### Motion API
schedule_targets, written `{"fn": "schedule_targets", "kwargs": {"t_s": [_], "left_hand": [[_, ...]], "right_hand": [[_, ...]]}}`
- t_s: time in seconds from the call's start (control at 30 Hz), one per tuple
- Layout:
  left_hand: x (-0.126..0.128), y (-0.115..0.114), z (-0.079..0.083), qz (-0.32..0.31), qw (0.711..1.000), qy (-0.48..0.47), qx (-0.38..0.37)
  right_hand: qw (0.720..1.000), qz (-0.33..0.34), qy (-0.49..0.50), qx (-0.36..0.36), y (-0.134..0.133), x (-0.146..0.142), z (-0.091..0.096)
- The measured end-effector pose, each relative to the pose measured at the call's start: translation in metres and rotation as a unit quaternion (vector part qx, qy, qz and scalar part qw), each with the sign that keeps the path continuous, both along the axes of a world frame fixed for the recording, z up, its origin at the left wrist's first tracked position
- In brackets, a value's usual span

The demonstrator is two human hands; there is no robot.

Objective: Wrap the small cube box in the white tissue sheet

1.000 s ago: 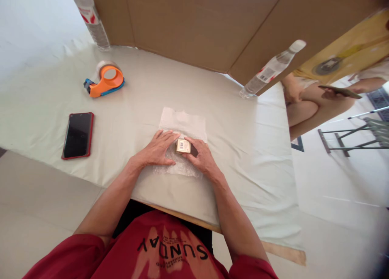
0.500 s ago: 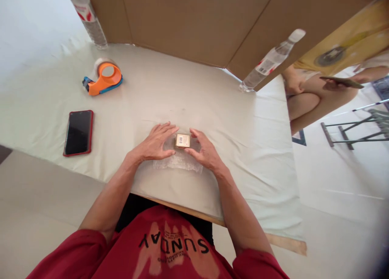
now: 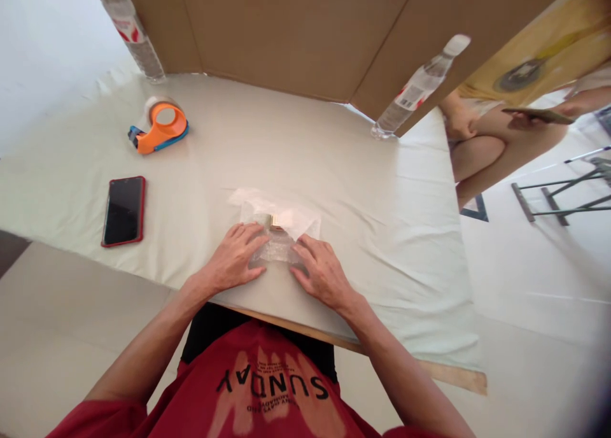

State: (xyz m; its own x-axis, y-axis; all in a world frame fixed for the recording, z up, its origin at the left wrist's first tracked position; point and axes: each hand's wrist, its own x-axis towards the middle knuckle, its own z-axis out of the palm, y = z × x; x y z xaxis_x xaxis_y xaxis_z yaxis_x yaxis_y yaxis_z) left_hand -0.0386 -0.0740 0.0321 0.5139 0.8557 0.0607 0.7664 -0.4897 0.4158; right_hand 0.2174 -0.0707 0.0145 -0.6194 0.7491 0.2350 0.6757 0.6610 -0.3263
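Note:
A small gold box (image 3: 275,223) sits on a clear plastic wrap sheet (image 3: 277,252), which looks like bubble wrap. The sheet's far part stands raised behind the box, and a whitish flap of it hides the box's right side. My left hand (image 3: 236,254) rests at the sheet's left edge, fingers spread and thumb apart. At the right edge, my right hand (image 3: 321,269) has its fingers apart too, their tips touching the sheet near the flap's corner. Neither hand touches the box.
To the left lie a phone (image 3: 124,211) in a red case and an orange tape dispenser (image 3: 162,127). Two water bottles (image 3: 131,34) stand by a cardboard panel (image 3: 286,37) at the back. A seated person (image 3: 482,145) is beyond the table at right.
Both hands have drawn back toward me from beside the box. The sheet's far part now rises behind the box and partly covers it; the box's labelled top no longer shows.

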Motion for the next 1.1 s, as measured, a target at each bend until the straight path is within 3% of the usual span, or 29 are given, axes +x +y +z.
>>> {"fn": "schedule_targets", "kwargs": {"t_s": [0.17,0.4,0.5,0.63,0.83,0.93,1.1], "left_hand": [[0.013,0.003,-0.004,0.010,0.997,0.009,0.072],[0.019,0.008,-0.012,0.030,0.987,-0.025,0.154],[0.018,0.011,-0.012,0.048,0.984,-0.059,0.159],[0.019,0.019,-0.007,0.066,0.985,-0.091,0.130],[0.023,0.031,-0.002,0.081,0.985,-0.127,0.090],[0.024,0.032,-0.001,0.078,0.985,-0.132,0.085],[0.024,0.025,-0.002,0.093,0.979,-0.154,0.096]], "right_hand": [[1.000,-0.014,0.005,0.013,0.012,-0.005,-0.003],[0.995,-0.042,0.076,-0.045,0.026,0.001,0.008],[0.986,-0.068,0.117,-0.098,0.037,0.003,0.012],[0.953,-0.098,0.198,-0.205,0.059,0.005,0.021],[0.908,-0.054,0.252,-0.331,0.082,0.007,0.035],[0.911,-0.040,0.221,-0.345,0.093,0.004,0.039],[0.939,0.022,0.121,-0.320,0.106,-0.007,0.041]]}}
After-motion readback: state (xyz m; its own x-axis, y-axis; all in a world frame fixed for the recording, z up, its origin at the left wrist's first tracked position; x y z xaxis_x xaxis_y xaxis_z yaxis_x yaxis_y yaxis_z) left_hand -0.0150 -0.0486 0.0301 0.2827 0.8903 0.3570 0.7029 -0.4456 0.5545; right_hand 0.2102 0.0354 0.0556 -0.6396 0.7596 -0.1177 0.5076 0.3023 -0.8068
